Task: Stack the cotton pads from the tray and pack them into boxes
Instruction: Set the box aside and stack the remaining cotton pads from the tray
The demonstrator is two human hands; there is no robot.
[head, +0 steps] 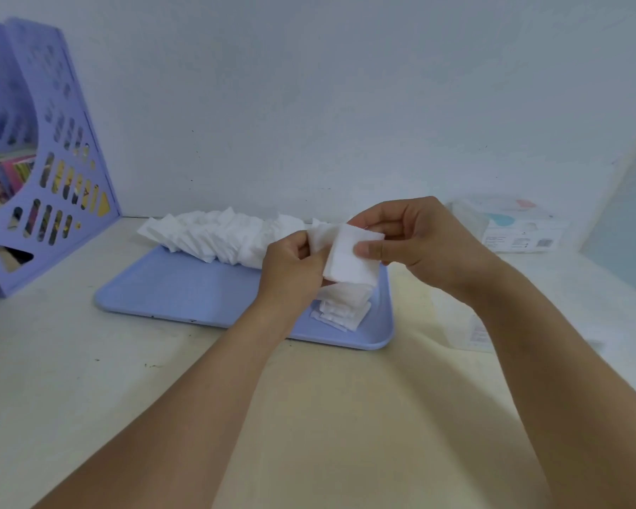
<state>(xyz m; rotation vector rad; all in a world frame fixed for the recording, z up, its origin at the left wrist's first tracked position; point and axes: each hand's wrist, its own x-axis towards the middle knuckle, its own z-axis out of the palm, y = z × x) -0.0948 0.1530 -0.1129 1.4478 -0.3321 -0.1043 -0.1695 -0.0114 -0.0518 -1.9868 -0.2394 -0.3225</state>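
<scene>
A lavender tray [169, 288] lies on the pale table. Along its far edge runs a loose row of white cotton pads [213, 236]. A small stack of pads [342, 306] sits near the tray's right end. Above that stack, my right hand [415, 244] pinches a bundle of cotton pads [349, 262] between thumb and fingers. My left hand [291, 273] grips the bundle's left side, where another pad [320, 238] sticks up.
A purple perforated file holder [48, 159] with books stands at the far left. A clear box with a printed label [518, 225] sits at the back right against the wall. Another clear box [474, 325] lies by my right forearm.
</scene>
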